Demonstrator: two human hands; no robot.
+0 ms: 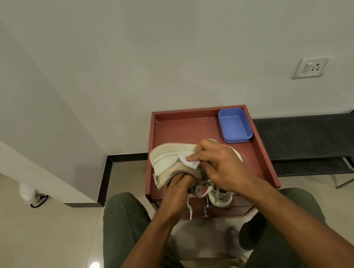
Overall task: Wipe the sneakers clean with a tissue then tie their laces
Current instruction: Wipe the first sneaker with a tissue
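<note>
A cream and beige sneaker [170,160] is tipped on its side above the red-brown table top [184,128], sole facing away. My left hand [178,186] reaches into its opening and holds it up. My right hand [220,162] pinches a white tissue [188,162] and presses it against the sneaker's side. Loose white laces [189,206] hang down past the table's front edge. A second sneaker [221,196] lies under my right wrist at the front edge, mostly hidden.
A blue plastic tub [234,126] sits at the table's back right corner. A black folding bench [315,138] stands to the right against the wall. A drawer handle [207,211] sticks out below the table's front. My knees frame the table.
</note>
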